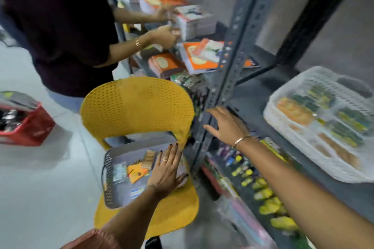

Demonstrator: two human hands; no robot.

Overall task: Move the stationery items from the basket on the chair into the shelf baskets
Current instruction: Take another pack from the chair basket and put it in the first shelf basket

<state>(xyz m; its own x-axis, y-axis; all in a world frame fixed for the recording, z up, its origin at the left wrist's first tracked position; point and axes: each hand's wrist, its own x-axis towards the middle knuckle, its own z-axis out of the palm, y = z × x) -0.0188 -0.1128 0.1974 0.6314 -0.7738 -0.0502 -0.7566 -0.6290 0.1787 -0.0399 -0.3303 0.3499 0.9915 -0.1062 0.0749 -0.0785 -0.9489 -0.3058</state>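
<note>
A grey perforated basket (110, 190) sits on the seat of a yellow chair (137, 107). Inside lie small stationery packs, among them an orange packet (137, 173) and a tan one (148, 159). My left hand (167, 170) hovers flat over the basket's right side, fingers spread, nothing in it. My right hand (224, 124) is out in front of the grey shelf upright (228, 79), fingers apart and empty. A white shelf basket (315, 127) with orange, green and yellow packs stands on the shelf at the right. The picture is blurred by motion.
Another person in a dark top (66, 26) stands behind the chair, handling books (192, 22) on the upper shelves. A red crate (26, 125) rests on the floor at left. Yellow and coloured items (263, 194) fill the lower shelf.
</note>
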